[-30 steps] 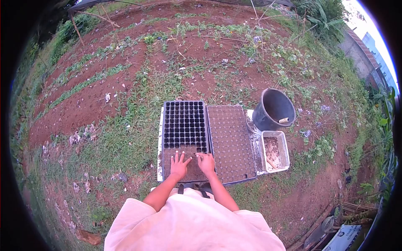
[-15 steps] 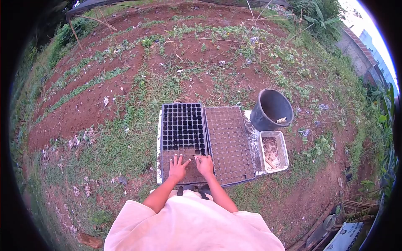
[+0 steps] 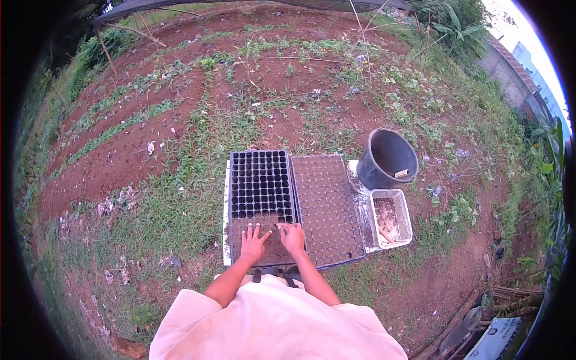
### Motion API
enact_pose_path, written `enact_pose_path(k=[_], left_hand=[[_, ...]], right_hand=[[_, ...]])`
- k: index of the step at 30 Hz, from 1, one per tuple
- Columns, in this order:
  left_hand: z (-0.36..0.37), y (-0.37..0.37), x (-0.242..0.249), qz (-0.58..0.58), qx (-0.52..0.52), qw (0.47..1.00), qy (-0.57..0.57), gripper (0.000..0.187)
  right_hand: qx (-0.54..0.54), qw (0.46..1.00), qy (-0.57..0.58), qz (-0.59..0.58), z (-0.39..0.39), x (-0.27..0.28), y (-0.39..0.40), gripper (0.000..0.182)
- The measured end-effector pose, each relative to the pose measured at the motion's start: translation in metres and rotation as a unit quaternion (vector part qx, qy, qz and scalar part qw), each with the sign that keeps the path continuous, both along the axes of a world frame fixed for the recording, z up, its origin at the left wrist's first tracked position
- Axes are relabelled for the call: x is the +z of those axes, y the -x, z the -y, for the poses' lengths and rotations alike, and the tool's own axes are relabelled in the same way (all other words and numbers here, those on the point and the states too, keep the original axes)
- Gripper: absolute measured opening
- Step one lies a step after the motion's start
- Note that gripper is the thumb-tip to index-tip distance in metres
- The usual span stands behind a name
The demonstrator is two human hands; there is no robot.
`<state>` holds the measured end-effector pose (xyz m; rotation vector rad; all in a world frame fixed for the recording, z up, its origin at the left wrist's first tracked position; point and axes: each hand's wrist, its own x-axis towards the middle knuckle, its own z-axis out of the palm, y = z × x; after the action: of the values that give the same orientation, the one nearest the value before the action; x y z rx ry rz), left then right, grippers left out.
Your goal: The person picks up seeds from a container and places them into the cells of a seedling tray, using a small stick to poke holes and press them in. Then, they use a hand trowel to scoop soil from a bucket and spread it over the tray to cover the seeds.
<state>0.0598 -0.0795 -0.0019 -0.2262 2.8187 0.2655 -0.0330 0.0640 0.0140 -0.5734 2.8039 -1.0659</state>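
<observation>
A black seedling tray [image 3: 259, 180] has bare cells in its far part, and brown soil [image 3: 275, 249] covers its near part. My left hand [image 3: 252, 245] lies on that soil with its fingers spread, holding nothing. Beside it, over the right side of the same tray, my right hand [image 3: 292, 238] is closed in a pinch near the edge of the soil. A small dark bit shows at its fingertips, too small to name. A second seedling tray [image 3: 342, 262], its cells filled with soil, stands just right of my right hand.
To the right stand a dark bucket [image 3: 372, 162] with a pale object inside and a whitish rectangular tub [image 3: 409, 225] holding a stick and soil remains. A white board [image 3: 227, 240] lies under the trays. Weedy red earth surrounds them; a wall [image 3: 510, 72] rises at the far right.
The view has shifted slightly. Both hands stay at nearly the same spots on the near part of the left tray, with only slight finger movement.
</observation>
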Motion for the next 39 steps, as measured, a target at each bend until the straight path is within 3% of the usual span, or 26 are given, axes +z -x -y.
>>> enact_pose_path(k=[23,25,34,39], left_hand=[[0.001,0.001,-0.003,-0.007,0.001,1.000,-0.005,0.064],[0.001,0.001,-0.003,-0.006,0.001,1.000,-0.006,0.064],[0.001,0.001,-0.004,-0.006,-0.001,1.000,0.002,0.066],[0.000,0.003,-0.002,-0.003,0.005,1.000,-0.004,0.066]], right_hand=[[0.010,1.000,0.003,0.001,0.000,0.002,0.004,0.021],[0.007,0.998,-0.039,0.055,0.001,0.002,0.006,0.020],[0.003,0.995,-0.050,0.083,0.000,0.011,0.007,0.021],[0.009,1.000,0.011,0.023,-0.002,0.011,0.004,0.020]])
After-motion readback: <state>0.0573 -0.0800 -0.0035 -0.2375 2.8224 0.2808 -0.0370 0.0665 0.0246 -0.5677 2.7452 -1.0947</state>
